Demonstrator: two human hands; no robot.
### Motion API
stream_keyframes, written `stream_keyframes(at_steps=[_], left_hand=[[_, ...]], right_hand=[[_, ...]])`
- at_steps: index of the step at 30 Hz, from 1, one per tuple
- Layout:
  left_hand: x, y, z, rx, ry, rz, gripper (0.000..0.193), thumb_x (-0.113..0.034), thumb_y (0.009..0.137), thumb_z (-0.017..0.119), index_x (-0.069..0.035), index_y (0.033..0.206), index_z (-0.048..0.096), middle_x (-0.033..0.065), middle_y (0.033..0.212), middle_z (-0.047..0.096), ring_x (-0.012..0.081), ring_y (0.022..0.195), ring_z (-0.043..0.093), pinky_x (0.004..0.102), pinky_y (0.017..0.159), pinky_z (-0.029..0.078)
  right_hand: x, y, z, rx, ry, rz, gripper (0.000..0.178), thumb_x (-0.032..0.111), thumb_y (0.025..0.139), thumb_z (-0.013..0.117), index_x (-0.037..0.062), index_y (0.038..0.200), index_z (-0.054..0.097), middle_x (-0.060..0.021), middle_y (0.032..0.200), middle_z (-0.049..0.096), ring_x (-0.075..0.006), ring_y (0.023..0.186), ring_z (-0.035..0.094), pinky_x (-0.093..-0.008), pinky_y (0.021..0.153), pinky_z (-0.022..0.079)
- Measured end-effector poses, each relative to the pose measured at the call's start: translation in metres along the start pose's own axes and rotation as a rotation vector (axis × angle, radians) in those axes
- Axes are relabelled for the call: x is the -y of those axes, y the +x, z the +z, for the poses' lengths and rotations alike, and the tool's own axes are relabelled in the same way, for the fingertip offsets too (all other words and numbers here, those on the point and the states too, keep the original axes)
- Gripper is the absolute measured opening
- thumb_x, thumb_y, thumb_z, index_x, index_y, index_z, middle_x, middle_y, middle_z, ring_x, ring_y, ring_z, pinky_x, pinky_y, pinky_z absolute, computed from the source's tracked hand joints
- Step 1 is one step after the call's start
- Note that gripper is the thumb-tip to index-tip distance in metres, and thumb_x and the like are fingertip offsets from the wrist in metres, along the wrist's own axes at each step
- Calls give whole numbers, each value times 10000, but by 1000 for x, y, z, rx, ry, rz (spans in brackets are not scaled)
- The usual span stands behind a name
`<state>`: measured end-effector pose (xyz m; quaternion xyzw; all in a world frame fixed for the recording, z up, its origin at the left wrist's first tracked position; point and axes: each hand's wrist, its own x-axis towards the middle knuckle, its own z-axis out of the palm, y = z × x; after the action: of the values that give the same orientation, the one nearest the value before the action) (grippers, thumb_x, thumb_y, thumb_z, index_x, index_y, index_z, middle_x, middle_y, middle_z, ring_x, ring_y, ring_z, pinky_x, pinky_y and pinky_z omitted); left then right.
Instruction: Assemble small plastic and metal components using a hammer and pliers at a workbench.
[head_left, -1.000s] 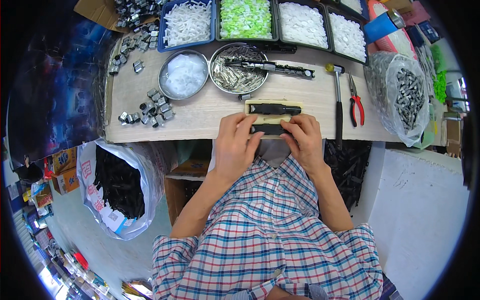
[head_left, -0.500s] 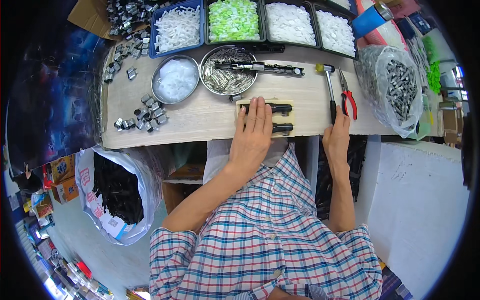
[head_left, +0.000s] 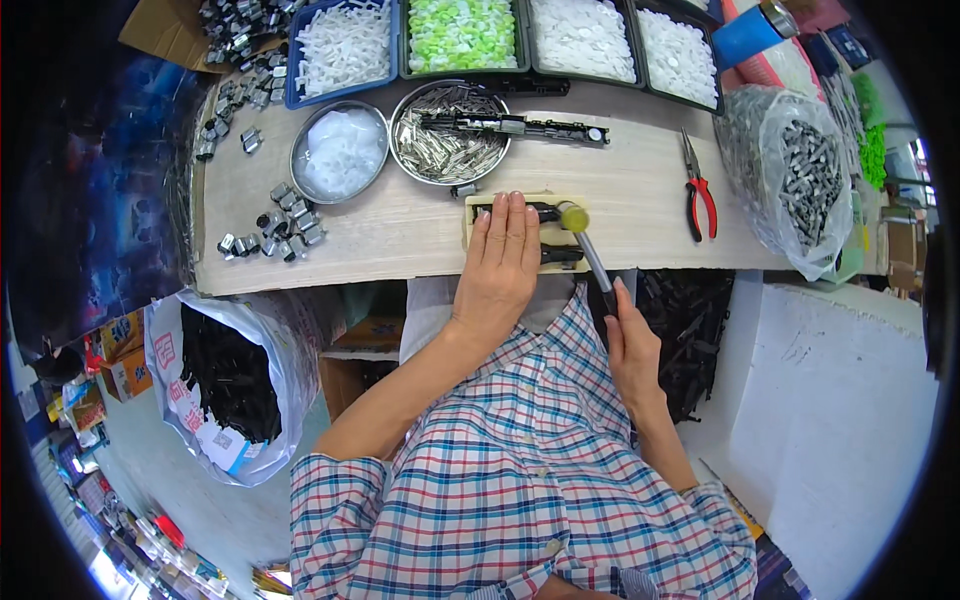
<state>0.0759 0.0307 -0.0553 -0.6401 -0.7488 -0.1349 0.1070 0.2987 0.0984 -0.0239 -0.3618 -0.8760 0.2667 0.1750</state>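
Head view looks down on my bench. My left hand [head_left: 505, 262] lies flat, fingers straight and together, pressing the black parts [head_left: 556, 234] onto the pale block [head_left: 470, 232] at the bench's near edge; it grips nothing, only holds them down. My right hand [head_left: 632, 345] is closed around the handle of a hammer [head_left: 590, 250], and the yellowish head sits just over the right end of the block, touching or nearly touching the upper black part; I cannot tell which.

A second ago both my hands were on the block, seating the parts. Half a second ago the right one had gone off toward the tools right of the block. Now it has come back with the hammer, so I judge the fitting by hand is finished and the parts are ready to be tapped home.

Behind the block stands a metal bowl [head_left: 450, 130] of small metal pieces, with a long black strip [head_left: 520, 127] lying across its rim. Left of that bowl is a second bowl [head_left: 338, 152] of white pieces. Red-handled pliers [head_left: 698, 190] lie well right of the block, and beyond them a clear bag [head_left: 790, 180] of grey parts. Small metal clips [head_left: 275, 235] are scattered far left of the block. Bins [head_left: 460, 30] of white and green pieces line the far edge.
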Motion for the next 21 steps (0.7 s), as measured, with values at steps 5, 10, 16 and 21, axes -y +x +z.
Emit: stream_keyframes(at_steps=[5,10,16,21], left_hand=[[2,2,0,17,6,-17,545,-115,893,542,113,1386,498,296,1470,483,406,1413,442,488,1175,352],[-2,0,0,9,-49,-35,562,-74,898,559,121,1416,461,305,1496,450,424,1425,423,513,1171,347],[-2,-1,1,-2,-52,-47,591,-74,889,568,121,1433,440,310,1507,433,432,1432,408,518,1173,338],[-3,-1,-1,8,-48,-37,591,-89,889,555,125,1429,445,314,1498,439,436,1433,400,503,1193,316]], right_hand=[[10,-5,-21,24,51,63,524,-41,927,627,13,1438,523,-218,914,642,-323,747,667,-348,673,530],[11,-28,-28,15,9,15,506,-29,932,630,3,1427,529,-228,967,671,-334,818,707,-351,711,555],[15,-18,-27,159,33,115,495,2,944,646,8,1426,534,-223,947,675,-317,801,711,-355,702,564],[21,1,-15,-58,34,4,508,15,950,646,35,1444,527,-204,938,675,-314,775,700,-347,696,559]])
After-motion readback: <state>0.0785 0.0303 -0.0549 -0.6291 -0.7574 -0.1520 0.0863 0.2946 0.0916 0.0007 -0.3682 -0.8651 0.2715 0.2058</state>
